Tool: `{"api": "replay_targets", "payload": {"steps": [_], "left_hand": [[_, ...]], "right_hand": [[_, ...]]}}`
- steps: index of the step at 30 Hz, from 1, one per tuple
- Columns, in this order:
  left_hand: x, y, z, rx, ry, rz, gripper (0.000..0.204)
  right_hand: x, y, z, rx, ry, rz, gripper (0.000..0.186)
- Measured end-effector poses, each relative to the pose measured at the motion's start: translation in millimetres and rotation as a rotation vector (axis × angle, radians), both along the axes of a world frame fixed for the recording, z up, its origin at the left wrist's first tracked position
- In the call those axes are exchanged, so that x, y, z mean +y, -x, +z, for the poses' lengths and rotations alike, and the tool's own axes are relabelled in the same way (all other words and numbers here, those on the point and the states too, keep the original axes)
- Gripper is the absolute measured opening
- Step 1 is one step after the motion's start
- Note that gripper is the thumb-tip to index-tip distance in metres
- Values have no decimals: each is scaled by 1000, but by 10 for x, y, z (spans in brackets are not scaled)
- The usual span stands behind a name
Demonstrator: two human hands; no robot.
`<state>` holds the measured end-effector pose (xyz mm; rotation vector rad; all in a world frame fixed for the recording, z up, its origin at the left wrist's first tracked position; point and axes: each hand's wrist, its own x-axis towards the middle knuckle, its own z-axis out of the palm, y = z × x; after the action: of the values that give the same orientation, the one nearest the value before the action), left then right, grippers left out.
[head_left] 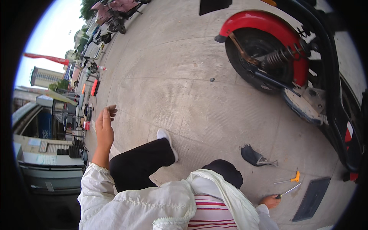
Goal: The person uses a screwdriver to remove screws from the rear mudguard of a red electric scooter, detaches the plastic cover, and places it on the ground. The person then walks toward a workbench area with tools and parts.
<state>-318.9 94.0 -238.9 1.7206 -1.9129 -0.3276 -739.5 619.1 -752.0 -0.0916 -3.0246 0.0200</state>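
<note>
My right hand (270, 201) is low on the right near the ground, closed around the handle of a screwdriver (292, 189). Its metal shaft points up and right, and the handle is mostly hidden by my fingers. Just beyond it lies an orange-handled tool (295, 177) with a thin metal shaft. A flat black panel (312, 199) rests on the ground to the right. Farther up lies a black curved part (251, 155) with a metal bracket. My left hand (105, 124) is raised on the left, fingers loosely bent with darkened tips, holding nothing visible.
A scooter with a red rear fender (253, 20), a black wheel (235, 57) and a coil-spring shock absorber (278, 57) stands at the upper right. A small dark piece (212, 79) lies on the concrete. Parked two-wheelers (115, 17) line the far left.
</note>
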Motion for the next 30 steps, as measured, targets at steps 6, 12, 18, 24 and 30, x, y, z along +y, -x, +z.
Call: {"api": "replay_targets", "payload": {"steps": [6, 12, 18, 24, 30], "left_hand": [[427, -722, -809, 316, -189, 126, 45], [354, -1620, -1172, 456, -376, 107, 39], [187, -2373, -885, 364, -641, -112, 37], [458, -3000, -754, 376, -733, -55, 41], [1752, -3478, -1327, 927, -678, 374, 41]], "right_hand": [[201, 225, -135, -187, 236, -44, 35], [-957, 37, 1611, -232, 253, 132, 31], [-3262, -1870, 4162, -360, 805, 793, 26], [-3814, -3549, 3623, -692, 474, 694, 26], [-3124, -4797, 3527, -890, 97, 1337, 28]]}}
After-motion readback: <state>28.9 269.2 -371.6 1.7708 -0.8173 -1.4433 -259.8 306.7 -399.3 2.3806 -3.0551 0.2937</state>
